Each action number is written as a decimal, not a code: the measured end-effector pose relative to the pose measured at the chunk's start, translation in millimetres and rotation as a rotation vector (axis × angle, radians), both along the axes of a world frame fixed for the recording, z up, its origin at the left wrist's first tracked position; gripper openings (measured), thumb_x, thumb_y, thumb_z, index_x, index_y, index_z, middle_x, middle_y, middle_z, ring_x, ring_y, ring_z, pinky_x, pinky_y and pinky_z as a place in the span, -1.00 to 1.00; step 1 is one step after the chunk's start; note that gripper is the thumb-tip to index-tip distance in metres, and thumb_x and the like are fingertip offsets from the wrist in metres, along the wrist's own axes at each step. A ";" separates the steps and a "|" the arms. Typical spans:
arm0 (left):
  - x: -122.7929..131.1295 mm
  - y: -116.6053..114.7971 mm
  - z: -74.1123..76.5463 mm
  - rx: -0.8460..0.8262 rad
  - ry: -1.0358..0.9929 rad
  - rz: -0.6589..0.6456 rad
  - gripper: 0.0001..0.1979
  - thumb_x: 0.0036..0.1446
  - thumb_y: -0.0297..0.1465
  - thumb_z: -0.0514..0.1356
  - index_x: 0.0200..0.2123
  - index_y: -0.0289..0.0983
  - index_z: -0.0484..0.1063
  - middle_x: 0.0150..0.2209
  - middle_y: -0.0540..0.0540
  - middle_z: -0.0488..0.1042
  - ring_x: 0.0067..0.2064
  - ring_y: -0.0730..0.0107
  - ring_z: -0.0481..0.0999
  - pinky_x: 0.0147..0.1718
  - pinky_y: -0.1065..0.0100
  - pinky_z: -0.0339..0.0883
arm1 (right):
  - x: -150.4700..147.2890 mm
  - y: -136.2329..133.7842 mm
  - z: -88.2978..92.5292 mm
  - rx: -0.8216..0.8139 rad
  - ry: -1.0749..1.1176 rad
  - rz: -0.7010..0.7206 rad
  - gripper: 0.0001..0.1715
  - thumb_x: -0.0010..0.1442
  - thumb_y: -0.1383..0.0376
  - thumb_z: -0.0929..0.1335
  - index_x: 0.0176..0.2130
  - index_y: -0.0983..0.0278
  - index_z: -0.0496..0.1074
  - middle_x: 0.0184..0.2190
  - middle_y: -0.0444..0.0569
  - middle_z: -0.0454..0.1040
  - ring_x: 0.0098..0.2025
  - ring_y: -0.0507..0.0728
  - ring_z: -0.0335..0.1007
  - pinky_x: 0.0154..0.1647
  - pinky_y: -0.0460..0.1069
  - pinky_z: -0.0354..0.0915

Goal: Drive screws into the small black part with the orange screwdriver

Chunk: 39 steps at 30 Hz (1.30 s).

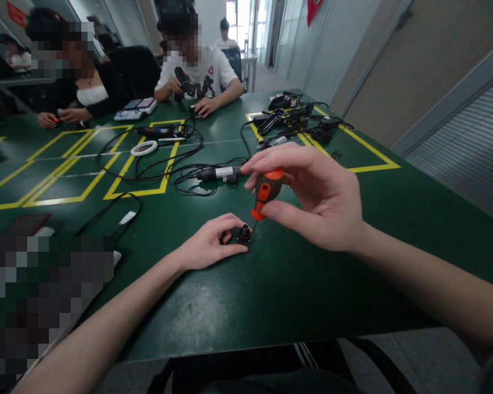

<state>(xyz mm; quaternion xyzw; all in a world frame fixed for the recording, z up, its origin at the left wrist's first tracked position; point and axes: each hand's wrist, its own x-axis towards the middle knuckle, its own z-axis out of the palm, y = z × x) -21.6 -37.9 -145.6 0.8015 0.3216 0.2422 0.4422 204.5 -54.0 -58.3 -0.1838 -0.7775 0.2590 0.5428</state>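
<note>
Centre frame: left hand (208, 243) pinches small black cylinder-topped component (244, 235); right hand (328, 200) grips bulbous orange-and-grey screwdriver (264, 191), fingers curled. Apparently screw-turning; next calls for steady tip alignment.

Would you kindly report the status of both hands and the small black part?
Left hand holding small black part on green table. Right hand gripping screwdriver, tip beside part, contact unclear. Corded items farther back, none between screwdriver and part.

Free tabletop (312, 290) nearside, tangled cables (184, 171) beyond
</note>
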 end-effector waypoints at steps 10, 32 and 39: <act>-6.1 4.5 8.6 -0.358 -0.037 0.046 -0.40 0.06 -0.28 0.46 0.17 -0.33 0.53 -0.27 -0.05 0.63 -0.35 0.48 0.51 -0.34 0.43 0.36 | 0.9 -2.9 1.9 -0.081 0.004 0.046 -0.61 0.38 0.38 0.38 0.16 0.14 0.53 0.07 0.00 0.63 0.01 0.16 0.63 0.02 0.11 0.60; -14.0 10.1 5.8 -0.538 -0.169 -0.045 -0.51 0.24 -0.24 0.39 0.16 -0.35 0.54 -0.21 -0.15 0.67 -0.25 0.42 0.61 -0.15 0.36 0.50 | 3.3 -2.8 2.7 0.034 -0.003 -0.063 -0.59 0.25 0.42 0.50 0.05 0.10 0.63 -0.04 -0.02 0.61 -0.05 0.12 0.55 -0.02 0.04 0.54; -12.2 8.1 5.2 -0.407 -0.096 0.010 -0.47 0.15 -0.27 0.40 0.16 -0.32 0.50 -0.09 -0.17 0.64 -0.29 0.47 0.53 -0.23 0.37 0.45 | 3.3 -2.4 1.4 -0.018 -0.078 0.027 -0.44 0.37 0.47 0.31 0.27 0.09 0.48 0.05 0.02 0.62 -0.01 0.15 0.57 0.02 0.10 0.55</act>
